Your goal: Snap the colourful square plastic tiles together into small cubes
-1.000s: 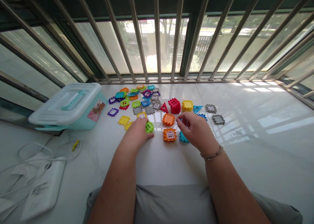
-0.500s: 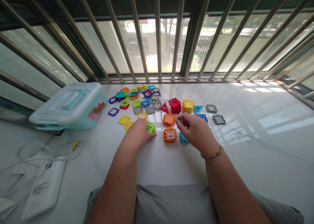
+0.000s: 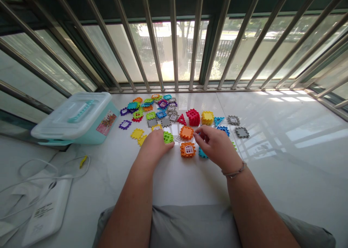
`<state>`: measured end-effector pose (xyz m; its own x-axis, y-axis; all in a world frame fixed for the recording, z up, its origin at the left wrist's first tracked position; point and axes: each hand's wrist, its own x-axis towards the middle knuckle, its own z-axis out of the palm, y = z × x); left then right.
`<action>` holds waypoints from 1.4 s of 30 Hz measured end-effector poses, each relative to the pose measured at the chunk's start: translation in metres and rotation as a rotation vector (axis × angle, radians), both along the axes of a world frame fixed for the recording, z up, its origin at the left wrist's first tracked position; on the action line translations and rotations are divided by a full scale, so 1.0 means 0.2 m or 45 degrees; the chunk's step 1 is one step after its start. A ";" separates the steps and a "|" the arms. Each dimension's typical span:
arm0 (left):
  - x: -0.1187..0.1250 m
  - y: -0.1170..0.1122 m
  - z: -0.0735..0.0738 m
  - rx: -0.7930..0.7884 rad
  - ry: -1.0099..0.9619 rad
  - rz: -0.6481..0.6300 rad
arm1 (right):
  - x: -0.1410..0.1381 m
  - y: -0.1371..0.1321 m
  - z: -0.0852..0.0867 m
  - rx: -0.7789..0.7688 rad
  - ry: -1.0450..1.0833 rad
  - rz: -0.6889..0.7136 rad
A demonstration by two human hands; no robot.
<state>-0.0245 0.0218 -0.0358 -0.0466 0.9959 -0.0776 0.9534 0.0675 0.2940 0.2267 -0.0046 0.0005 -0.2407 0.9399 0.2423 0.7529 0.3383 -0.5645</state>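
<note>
A lime-green, notched square plastic lattice piece (image 3: 168, 137) is gripped at the left hand (image 3: 152, 144), above the white tiled floor (image 3: 179, 184); whether more pieces lie beneath it cannot be told. Just to its right are one small white window insert (image 3: 178, 139) and two orange stacks of notched square plastic pieces (image 3: 187, 149), one behind the other. Beyond them stand one red stack (image 3: 193, 116) and one yellow stack (image 3: 207, 118), with two triangular plastic pieces, one red (image 3: 181, 119) and one blue (image 3: 218, 121). Two grey notched squares (image 3: 242, 132) lie farther right. The mixed heap of coloured pieces (image 3: 146, 104) overlaps too much to count.

The left hand is palm down, thumb at the green piece's near edge, fingers mostly hidden. The right hand (image 3: 216, 143) curls beside the farther orange stack, thumb and forefinger close together; whether its grip holds anything cannot be told. Its wrist wears one thin bracelet (image 3: 234, 170).

One pale teal plastic box (image 3: 102, 126) sits at left, its translucent lid (image 3: 54, 122) on; its contents cannot be made out.
</note>
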 end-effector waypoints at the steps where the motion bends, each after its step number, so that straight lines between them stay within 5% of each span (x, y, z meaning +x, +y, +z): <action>1: 0.00 0.00 0.01 -0.004 -0.015 0.006 | 0.00 0.00 0.00 0.000 0.000 0.000; 6: 0.04 -0.03 0.09 0.168 -0.185 -0.025 | 0.00 0.00 0.01 -0.004 0.066 0.006; 14: 0.13 -0.10 0.10 0.780 -0.522 -0.598 | -0.09 -0.02 -0.03 -0.417 0.649 0.048; 18: 0.18 -0.11 0.07 0.858 -0.527 -0.755 | -0.15 -0.03 -0.05 -0.342 0.598 0.086; 23: 0.19 -0.12 0.09 0.820 -0.647 -0.734 | -0.15 -0.03 -0.04 -0.269 0.675 0.081; 29: 0.20 -0.15 0.14 0.699 -0.836 -0.652 | -0.13 -0.03 -0.03 -0.506 1.051 0.148; 42: 0.21 -0.16 0.14 0.535 -0.816 -0.513 | -0.14 -0.05 -0.02 -0.558 0.801 0.299</action>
